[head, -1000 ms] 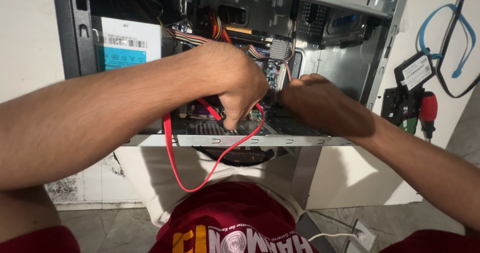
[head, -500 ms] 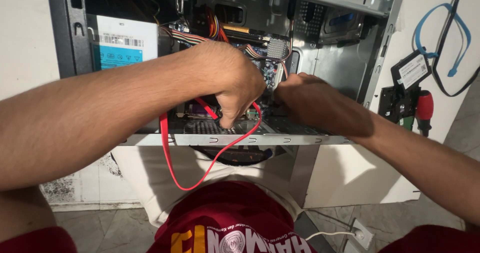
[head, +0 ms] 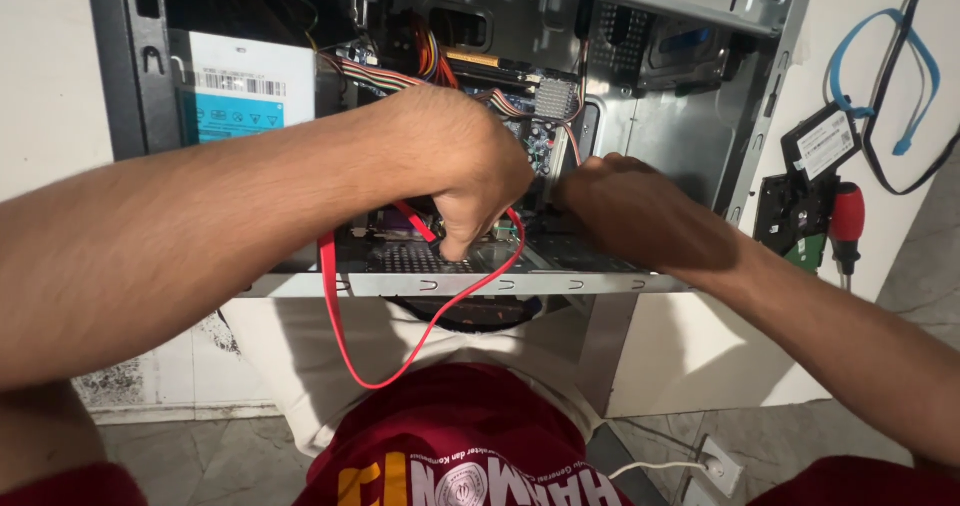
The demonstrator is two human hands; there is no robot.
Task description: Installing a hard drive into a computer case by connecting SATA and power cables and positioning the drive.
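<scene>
An open grey computer case (head: 500,284) lies in front of me with its circuit board and wire bundles showing. My left hand (head: 462,166) reaches in from the left, fingers curled down and pinching a flat red cable (head: 340,316) near its end inside the case. The cable loops out over the case's front edge and hangs down. My right hand (head: 630,211) is inside the case just right of the left hand, fingers bent and hidden behind it; what it grips cannot be made out.
A power supply with a white and blue label (head: 240,96) sits at the case's upper left. A hard drive (head: 815,181), a red-handled screwdriver (head: 846,221) and blue and black cables (head: 905,86) lie to the right. A white wall socket (head: 718,466) is below.
The view shifted slightly. Both hands stay in the same place inside the case, and the red cable's loop hangs much as before.
</scene>
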